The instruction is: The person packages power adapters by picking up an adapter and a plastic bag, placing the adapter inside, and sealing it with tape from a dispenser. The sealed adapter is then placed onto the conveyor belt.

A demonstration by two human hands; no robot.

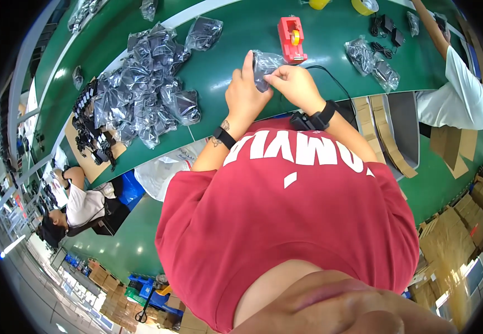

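My left hand and my right hand both hold a small clear plastic bag with a dark item inside, just above the green table. The left thumb runs up the bag's left side; the right fingers pinch its lower right edge. A red tape dispenser stands right behind the bag. A black cable runs from beside my right hand toward my wrist.
A big heap of similar bagged dark items lies to the left, beside a cardboard sheet with unbagged black parts. More bags lie to the right near another person in white. Cardboard boxes stand lower right; a seated person is lower left.
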